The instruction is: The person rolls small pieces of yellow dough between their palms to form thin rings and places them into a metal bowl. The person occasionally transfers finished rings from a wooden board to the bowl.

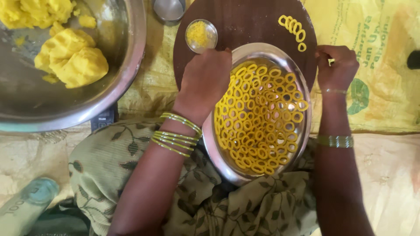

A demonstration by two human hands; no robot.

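The steel plate [306,131] sits tilted on the person's lap, its near rim toward the body and its far rim resting against the round dark wooden board [245,22]. It is almost filled with yellow dough rings [260,118] laid in close rows, many touching their neighbours. The left hand [205,81] lies over the plate's far-left rim with the knuckles up and the fingers curled under at the far edge. Whether the fingertips pinch dough or the rim itself is hidden by the back of the hand, so I cannot tell. The right hand [336,65] is off the plate at its far-right corner, on the edge of the board. Its fingers are drawn together as if around something small, but the thing itself does not show. A short curved row of loose rings [294,29] lies on the board, far from the plate and slightly left of the right hand, so that hand is clearly the nearer of the two to it. The row runs diagonally from far-left to near-right, its near end pointing toward the right hand. A small steel bowl of yellow crumbs [201,35] stands on the board just beyond the left hand. Well to the left, a large steel basin [131,65] holds lumps of yellow dough [72,59], and a woven yellow sack [385,87] covers the ground to the right.
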